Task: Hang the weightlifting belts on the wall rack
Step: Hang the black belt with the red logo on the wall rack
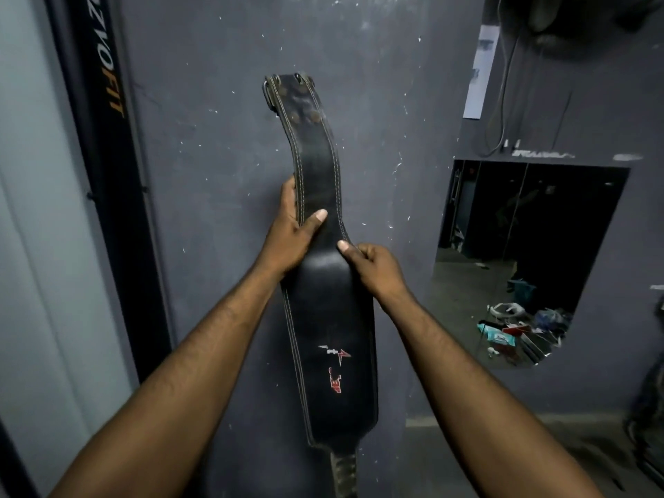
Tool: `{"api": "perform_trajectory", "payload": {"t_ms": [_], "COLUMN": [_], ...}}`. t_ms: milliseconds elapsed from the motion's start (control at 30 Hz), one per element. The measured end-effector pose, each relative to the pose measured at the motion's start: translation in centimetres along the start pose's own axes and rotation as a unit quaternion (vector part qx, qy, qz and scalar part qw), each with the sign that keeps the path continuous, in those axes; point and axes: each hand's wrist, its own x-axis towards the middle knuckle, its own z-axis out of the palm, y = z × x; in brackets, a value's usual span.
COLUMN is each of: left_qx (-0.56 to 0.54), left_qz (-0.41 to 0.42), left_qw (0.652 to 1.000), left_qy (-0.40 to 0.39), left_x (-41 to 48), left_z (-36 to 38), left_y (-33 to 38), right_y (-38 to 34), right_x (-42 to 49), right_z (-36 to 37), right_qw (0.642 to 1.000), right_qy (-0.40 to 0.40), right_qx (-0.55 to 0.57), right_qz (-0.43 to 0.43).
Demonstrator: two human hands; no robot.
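Left hand point(293, 231) and right hand point(375, 266) grip the belt point(332, 328) upright against the wall point(215, 145), mid-hanging; next its buckle point(268, 94) must catch the rack, unseen here.

Both arms are bare from the picture's lower edge to the wrists, the left forearm point(201, 354) and right forearm point(449, 372) lean and lightly haired, and the left hand point(293, 233) and right hand point(373, 264) are bare too, with short, trimmed thumbnails.

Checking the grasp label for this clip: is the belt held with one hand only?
No, the left hand and the right hand both grip the black belt, one on each edge near its middle.
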Motion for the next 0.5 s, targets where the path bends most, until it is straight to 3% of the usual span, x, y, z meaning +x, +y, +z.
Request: {"api": "perform_trajectory", "payload": {"t_ms": [100,167,233,400,500], "left_qx": [-0.026,-0.030,-0.036,-0.023,-0.017], "left_qz": [-0.002,0.000,0.001,-0.014,-0.025], "left_qw": [0.999,0.998,0.997,0.995,0.994], "left_qy": [0.032,0.060,0.072,0.096,0.101], "left_x": [0.7,1.4,1.9,1.9,1.6], "left_z": [-0.2,-0.3,-0.5,0.0,0.5], "left_y": [-0.3,0.0,0.1,-0.7,-1.1], "right_y": [-0.7,0.2,1.8,4.2,4.6], "right_x": [0.0,-0.7,-1.5,-2.0,-2.3], "right_z": [-0.3,-0.4,-0.1,2.3,2.3], "right_qw": [0.993,0.974,0.962,0.986,0.985], "right_qy": [-0.008,-0.079,-0.140,0.011,0.013], "right_qx": [0.119,0.210,0.233,0.166,0.167], "right_qz": [-0.023,0.000,0.021,-0.001,0.031]}}
